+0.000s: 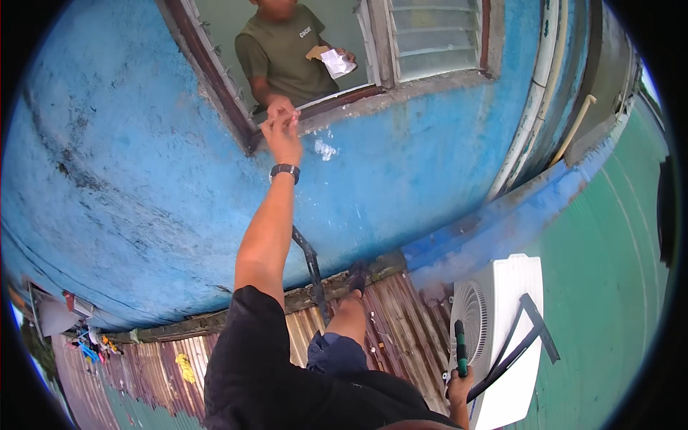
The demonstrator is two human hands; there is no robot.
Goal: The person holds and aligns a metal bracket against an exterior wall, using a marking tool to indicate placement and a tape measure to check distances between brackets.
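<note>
My left hand [284, 143], with a watch on its wrist, is raised to the window's lower left corner. Its fingers are pinched together and meet the hand [281, 109] of a person inside; anything small between them is too tiny to make out. That person's other hand holds a white paper packet [337, 63] with a brown piece beside it. Low on the right, my right hand [459, 387] is closed around a tool with a green and black grip [461, 347], next to a white outdoor air-conditioner unit [512, 322].
A black metal bracket [537, 330] lies against the unit; another black metal piece [309, 258] stands by the blue wall [401, 172]. Underfoot is rusty corrugated roofing [401, 322], with green roofing [595, 265] at right. White pipes [534, 107] run down the wall. Yellow cloth [185, 368] lies at left.
</note>
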